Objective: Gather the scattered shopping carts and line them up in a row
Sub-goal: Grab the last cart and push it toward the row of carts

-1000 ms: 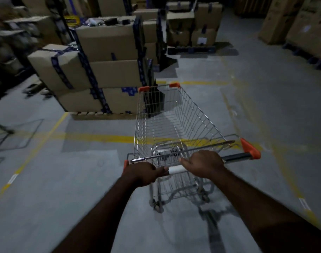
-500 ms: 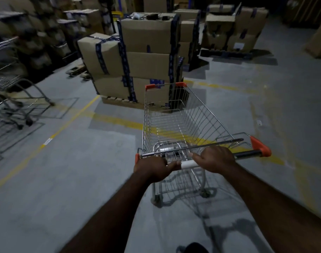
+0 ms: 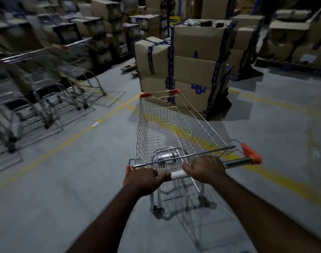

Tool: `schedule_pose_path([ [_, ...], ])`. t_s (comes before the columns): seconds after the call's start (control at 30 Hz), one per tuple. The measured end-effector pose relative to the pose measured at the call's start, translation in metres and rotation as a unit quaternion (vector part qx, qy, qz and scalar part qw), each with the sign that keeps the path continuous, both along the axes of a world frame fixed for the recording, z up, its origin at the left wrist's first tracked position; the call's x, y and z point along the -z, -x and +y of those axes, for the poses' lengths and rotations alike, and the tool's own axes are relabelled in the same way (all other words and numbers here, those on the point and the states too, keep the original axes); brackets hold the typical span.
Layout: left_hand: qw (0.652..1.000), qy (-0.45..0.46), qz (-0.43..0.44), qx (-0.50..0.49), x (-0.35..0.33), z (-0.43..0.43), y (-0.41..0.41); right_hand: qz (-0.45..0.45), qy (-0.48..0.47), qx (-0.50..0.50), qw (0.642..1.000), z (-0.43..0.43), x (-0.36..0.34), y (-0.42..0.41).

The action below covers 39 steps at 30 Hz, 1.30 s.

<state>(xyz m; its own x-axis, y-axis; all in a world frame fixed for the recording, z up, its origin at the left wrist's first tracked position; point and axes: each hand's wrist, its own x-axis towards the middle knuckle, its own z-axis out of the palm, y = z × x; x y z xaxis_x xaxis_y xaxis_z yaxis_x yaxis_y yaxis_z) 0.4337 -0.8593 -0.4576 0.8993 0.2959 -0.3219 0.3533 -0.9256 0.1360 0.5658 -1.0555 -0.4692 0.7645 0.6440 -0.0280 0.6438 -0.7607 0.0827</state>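
Note:
A wire shopping cart (image 3: pixel 167 128) with orange corner caps stands in front of me on the grey floor, its basket empty. My left hand (image 3: pixel 143 181) grips the left end of its handle bar (image 3: pixel 236 161). My right hand (image 3: pixel 204 168) grips the same bar near its middle. At the left, several more carts (image 3: pixel 46 84) stand side by side in a row, blurred, with their handles toward the shelves.
A pallet of tall cardboard boxes (image 3: pixel 192 66) with blue tape stands straight ahead of the cart's nose. More boxes (image 3: pixel 293 42) sit at the back right, and box shelves (image 3: pixel 73 28) run behind the carts. Yellow floor lines (image 3: pixel 93 125) cross the concrete.
The view and the cart have swung to the left. The row of parked carts has come into view at the left. Both hands keep their hold on the handle.

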Motion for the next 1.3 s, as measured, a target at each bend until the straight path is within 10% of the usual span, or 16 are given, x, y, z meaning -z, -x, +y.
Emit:
schedule_pose_path([
  [1.3,0.932,-0.097,-0.065,-0.342,0.021,0.181,0.191,0.056,0.059,-0.276,0.958,0.232,-0.005,0.020],
])
